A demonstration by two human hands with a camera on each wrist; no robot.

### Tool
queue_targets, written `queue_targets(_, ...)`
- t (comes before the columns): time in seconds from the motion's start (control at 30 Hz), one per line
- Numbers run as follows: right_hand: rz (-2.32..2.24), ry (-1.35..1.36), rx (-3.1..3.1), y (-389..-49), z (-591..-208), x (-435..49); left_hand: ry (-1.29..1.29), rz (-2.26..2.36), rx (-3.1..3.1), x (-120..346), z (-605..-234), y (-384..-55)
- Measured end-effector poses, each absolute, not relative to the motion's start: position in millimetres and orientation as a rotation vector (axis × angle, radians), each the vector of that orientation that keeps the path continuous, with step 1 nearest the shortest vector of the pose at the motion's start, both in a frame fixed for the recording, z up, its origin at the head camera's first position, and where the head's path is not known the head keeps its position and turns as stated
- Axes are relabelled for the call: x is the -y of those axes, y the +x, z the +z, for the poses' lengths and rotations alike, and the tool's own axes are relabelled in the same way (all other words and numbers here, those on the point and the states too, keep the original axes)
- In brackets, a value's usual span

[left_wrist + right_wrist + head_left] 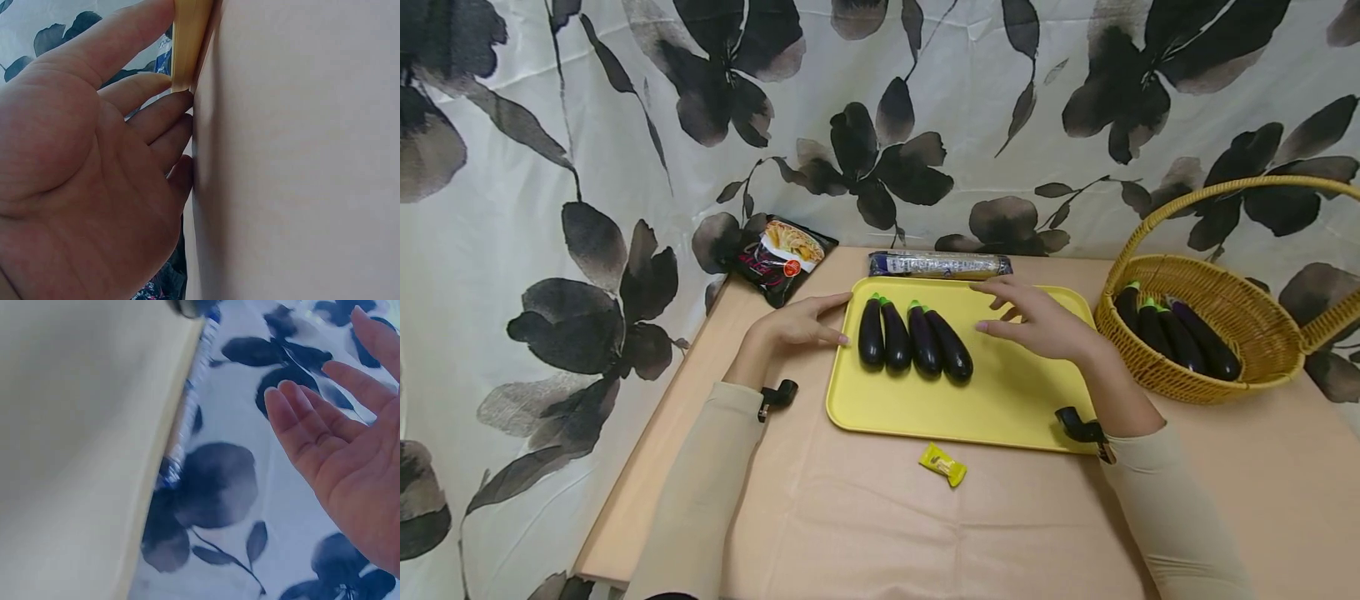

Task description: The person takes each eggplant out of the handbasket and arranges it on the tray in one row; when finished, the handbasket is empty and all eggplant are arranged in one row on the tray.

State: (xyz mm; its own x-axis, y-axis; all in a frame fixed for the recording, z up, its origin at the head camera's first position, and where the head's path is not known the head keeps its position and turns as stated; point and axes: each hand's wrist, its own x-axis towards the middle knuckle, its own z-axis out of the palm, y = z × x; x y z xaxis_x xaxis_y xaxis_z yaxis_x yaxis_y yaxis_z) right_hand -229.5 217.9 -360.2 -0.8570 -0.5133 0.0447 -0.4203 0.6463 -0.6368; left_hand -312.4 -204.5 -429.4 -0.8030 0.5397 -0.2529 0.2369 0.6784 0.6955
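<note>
On a yellow tray [1000, 400] lie several dark purple eggplants [926, 342] side by side, their green stem ends toward the back. My left hand [801, 323] is at the tray's left edge, thumb and index fingertips right at the rim. In the left wrist view, the fingers of this hand [100, 156] are fairly straight, close along the tabletop. My right hand [1037, 321] hovers over the right part of the tray, fingers loosely spread and nothing in them. The right wrist view has the same hand [356, 456] apart from the tray's edge [159, 456].
At the right stands a wicker basket [1270, 371] with a tall handle, holding several eggplants [1180, 333]. A small yellow wrapped candy [943, 464] lies in front of the tray. Behind it are a long silvery-blue package [940, 265] and a black noodle packet [784, 258]. Floral cloth [985, 100] hangs behind.
</note>
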Motion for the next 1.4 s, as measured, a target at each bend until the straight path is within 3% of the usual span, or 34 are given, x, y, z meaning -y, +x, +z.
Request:
queue_targets(0.83, -1.096, -0.526, -2.992, -207, -315, -300, 0.591, 0.945, -2.435, 205, -430, -313)
queue_targets(1.4, -0.967, -0.226, -3.06, -197, -317, -373, 0.605, 0.94, -2.436, 205, -430, -315)
